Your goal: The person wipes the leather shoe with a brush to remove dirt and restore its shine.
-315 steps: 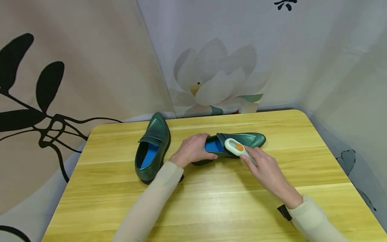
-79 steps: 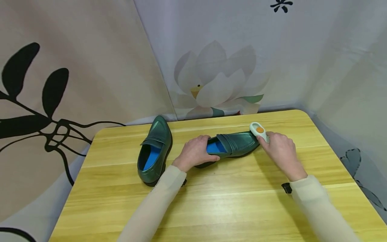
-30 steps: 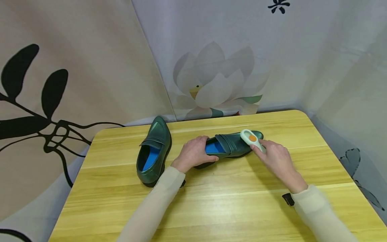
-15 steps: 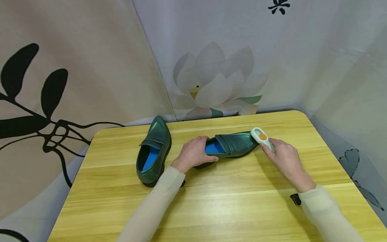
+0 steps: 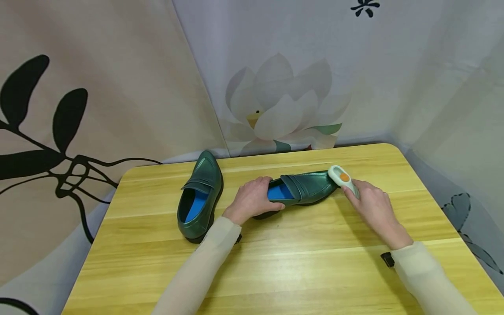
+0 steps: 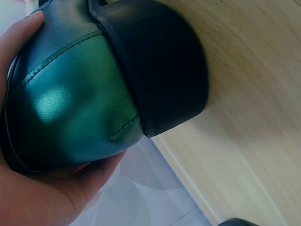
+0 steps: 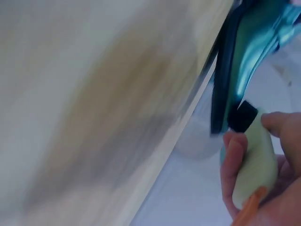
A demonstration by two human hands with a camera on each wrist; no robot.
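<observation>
A dark green loafer (image 5: 315,184) with a blue insole lies sideways on the table, toe to the right. My left hand (image 5: 253,196) grips its heel; in the left wrist view, thumb and fingers wrap both sides of the green heel (image 6: 70,99), above the black sole (image 6: 160,61). With my right hand (image 5: 373,204) I hold a pale-handled shoe brush (image 5: 338,175) that has an orange button. Its black head (image 7: 243,116) meets the toe tip in the right wrist view, where thumb and fingers pinch the handle (image 7: 256,167).
The matching green loafer (image 5: 202,199) stands to the left, toe pointing away, close to my left forearm. The wooden table (image 5: 283,267) has its far edge just behind the shoes. Printed curtains (image 5: 283,96) hang behind and at both sides.
The brush has gone from the loafer's strap area to its toe, back over the toe box, then right to the tip again. My left hand stays on the heel; the other loafer is still.
</observation>
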